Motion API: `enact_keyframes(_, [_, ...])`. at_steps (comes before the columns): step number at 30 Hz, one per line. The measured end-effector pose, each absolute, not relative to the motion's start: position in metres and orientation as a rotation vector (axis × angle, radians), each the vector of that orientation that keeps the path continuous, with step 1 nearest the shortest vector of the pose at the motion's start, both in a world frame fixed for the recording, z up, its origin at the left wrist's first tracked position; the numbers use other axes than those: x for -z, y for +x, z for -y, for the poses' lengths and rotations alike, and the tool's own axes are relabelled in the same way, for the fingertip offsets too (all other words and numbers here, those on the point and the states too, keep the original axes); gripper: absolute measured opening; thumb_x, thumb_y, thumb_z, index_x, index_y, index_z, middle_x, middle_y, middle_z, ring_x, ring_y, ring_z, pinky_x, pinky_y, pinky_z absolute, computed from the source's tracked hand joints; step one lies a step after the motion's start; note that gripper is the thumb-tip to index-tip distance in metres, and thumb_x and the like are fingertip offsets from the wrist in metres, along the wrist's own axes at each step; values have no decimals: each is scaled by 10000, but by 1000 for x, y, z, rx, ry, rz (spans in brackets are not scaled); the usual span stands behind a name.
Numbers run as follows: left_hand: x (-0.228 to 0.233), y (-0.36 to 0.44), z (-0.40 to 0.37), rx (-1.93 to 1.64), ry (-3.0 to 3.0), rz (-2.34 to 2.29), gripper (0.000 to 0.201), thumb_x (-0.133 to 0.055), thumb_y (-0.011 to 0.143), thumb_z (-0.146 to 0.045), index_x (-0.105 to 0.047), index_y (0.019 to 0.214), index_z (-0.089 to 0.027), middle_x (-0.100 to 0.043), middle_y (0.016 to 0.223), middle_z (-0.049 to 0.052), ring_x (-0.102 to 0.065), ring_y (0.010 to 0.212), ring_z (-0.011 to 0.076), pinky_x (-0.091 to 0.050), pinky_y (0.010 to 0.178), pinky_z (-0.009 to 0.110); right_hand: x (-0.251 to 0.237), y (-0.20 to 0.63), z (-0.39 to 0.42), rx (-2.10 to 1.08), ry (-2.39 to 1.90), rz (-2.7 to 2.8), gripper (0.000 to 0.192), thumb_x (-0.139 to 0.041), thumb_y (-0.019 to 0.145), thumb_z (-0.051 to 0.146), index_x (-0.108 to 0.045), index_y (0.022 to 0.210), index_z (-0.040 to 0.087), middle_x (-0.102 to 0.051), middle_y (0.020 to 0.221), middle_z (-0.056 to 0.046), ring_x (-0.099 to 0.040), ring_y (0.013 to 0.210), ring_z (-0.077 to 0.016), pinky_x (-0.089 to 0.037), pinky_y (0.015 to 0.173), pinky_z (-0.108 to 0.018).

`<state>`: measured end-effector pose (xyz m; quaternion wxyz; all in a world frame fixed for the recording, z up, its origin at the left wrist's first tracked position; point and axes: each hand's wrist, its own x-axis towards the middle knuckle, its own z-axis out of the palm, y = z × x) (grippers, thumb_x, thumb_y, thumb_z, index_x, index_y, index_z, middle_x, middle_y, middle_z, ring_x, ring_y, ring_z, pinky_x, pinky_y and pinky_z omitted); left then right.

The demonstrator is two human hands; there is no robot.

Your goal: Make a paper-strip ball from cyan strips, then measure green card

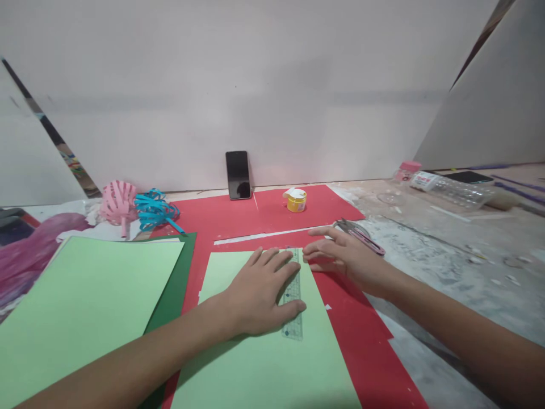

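A sheet of light green paper (pixel 264 369) lies in front of me on red paper. Along its right part rests a clear ruler (pixel 292 328), lengthwise to the sheet. My left hand (pixel 266 292) is flat over the ruler and sheet, fingers spread, pressing down; it covers part of the ruler. At the sheet's far right corner is my right hand (pixel 340 255), palm inward, its fingers stretched loosely and apart, with nothing visible in them. Just behind it, a pair of scissors with pink handles (pixel 369 240) lies partly hidden by the hand.
Red paper (pixel 204 218) covers the work surface, with a yellow tub (pixel 297 201) on it. A phone (pixel 238 175) leans against the wall. Left are more green sheets (pixel 97 289), a pink paper lantern (pixel 119 203) and blue paper strips (pixel 155 210). A plastic bottle (pixel 457 190) lies right.
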<state>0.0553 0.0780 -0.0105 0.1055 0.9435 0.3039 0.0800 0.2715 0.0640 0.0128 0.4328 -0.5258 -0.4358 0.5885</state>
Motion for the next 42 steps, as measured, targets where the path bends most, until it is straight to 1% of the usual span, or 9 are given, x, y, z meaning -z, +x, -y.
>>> enact_keyframes(8, [16, 65, -84, -219, 2690, -992, 792, -396, 858, -724, -348, 1463, -216, -279, 1565, 103, -171, 1443, 381, -153, 1150, 584, -5, 269, -63, -1337, -1305, 1414, 178, -657, 823, 317, -607, 951, 204, -652, 893, -37, -632, 898, -183, -519, 897, -369])
enact_keyframes(14, [17, 74, -80, -249, 2641, -1105, 825, -326, 867, -734, -349, 1464, -165, -308, 1547, 140, -193, 1434, 381, -131, 1145, 599, -14, 259, -62, -1415, -1275, 889, 190, -671, 780, 261, -579, 946, 253, -574, 1115, -43, -542, 1150, -225, -559, 811, -343])
enact_keyframes(17, [18, 74, -78, -275, 2608, -1162, 759, -268, 926, -657, -310, 1487, -147, -289, 1557, 134, -208, 1431, 356, -133, 1150, 578, -21, 255, -62, -1536, -1281, 647, 208, -638, 791, 229, -531, 969, 243, -588, 1113, -78, -545, 1174, -227, -568, 794, -359])
enact_keyframes(21, [17, 74, -77, -362, 2590, -1244, 676, -275, 954, -562, -315, 1479, -139, -347, 1523, 134, -320, 1369, 332, -259, 1104, 527, -19, 251, -61, -1607, -1317, 783, 378, -657, 774, 227, -471, 1103, 232, -641, 883, -25, -659, 831, -177, -556, 687, -315])
enact_keyframes(24, [15, 75, -76, -400, 2582, -1262, 644, -292, 951, -549, -346, 1459, -158, -375, 1502, 132, -348, 1339, 335, -302, 1066, 528, -10, 249, -62, -1429, -1504, 1227, 512, -632, 796, 275, -383, 1239, 213, -557, 633, 75, -537, 468, -125, -449, 473, -257])
enact_keyframes(26, [14, 74, -75, -390, 2571, -1244, 634, -298, 950, -544, -357, 1451, -161, -364, 1508, 134, -336, 1348, 337, -303, 1063, 534, -5, 249, -65, -1247, -1615, 1484, 516, -602, 802, 291, -378, 1257, 197, -509, 574, 100, -459, 397, -112, -366, 417, -246])
enact_keyframes(30, [12, 68, -76, -320, 2572, -1107, 704, -358, 926, -567, -267, 1497, -167, -223, 1581, 130, -175, 1445, 337, -217, 1124, 561, 0, 256, -70, -1040, -1671, 1693, 443, -580, 756, 222, -453, 1178, 179, -517, 556, 85, -507, 498, -126, -353, 486, -240])
enact_keyframes(34, [9, 58, -77, -157, 2624, -970, 886, -471, 851, -646, -185, 1532, -157, -86, 1607, 130, -10, 1470, 350, -93, 1168, 570, 0, 262, -71, -1075, -1663, 1745, 427, -569, 743, 205, -466, 1157, 186, -523, 538, 81, -519, 514, -138, -362, 507, -246])
enact_keyframes(42, [7, 53, -75, 18, 2593, -977, 965, -340, 855, -761, -142, 1543, -114, -66, 1596, 140, -2, 1468, 338, -77, 1172, 561, 5, 266, -79, -628, -1711, 1906, 223, -523, 776, 210, -571, 993, 212, -635, 705, 8, -587, 650, -168, -406, 622, -278])
